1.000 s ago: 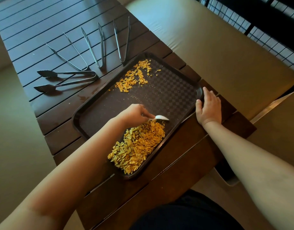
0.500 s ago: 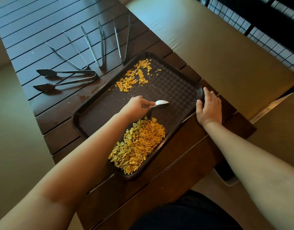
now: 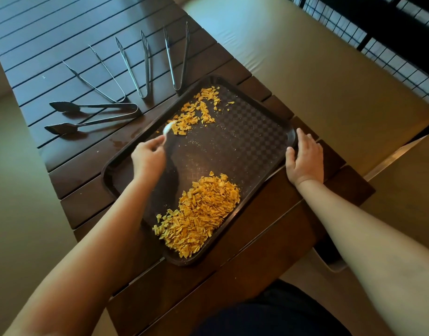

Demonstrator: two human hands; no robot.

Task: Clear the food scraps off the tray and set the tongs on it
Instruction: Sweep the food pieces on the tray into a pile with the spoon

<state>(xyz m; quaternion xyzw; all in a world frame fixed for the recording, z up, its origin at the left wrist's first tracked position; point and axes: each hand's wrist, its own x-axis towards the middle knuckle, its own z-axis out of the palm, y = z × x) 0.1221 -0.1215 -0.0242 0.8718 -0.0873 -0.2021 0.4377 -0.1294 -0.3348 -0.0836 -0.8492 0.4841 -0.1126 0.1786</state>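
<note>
The tray (image 3: 269, 122) on the table (image 3: 63, 44) holds a big near heap (image 3: 201, 214) and a far patch (image 3: 196, 115) of scraps. Left hand (image 3: 149, 155) grips a spoon (image 3: 167, 128) there; right hand (image 3: 304, 157) lies flat on the rim. Four tongs (image 3: 145, 66) wait beyond, untouched.

Left hand (image 3: 148, 156) reaches forward, fingers curled — right hand (image 3: 304, 158) lies flat, fingers straight.
</note>
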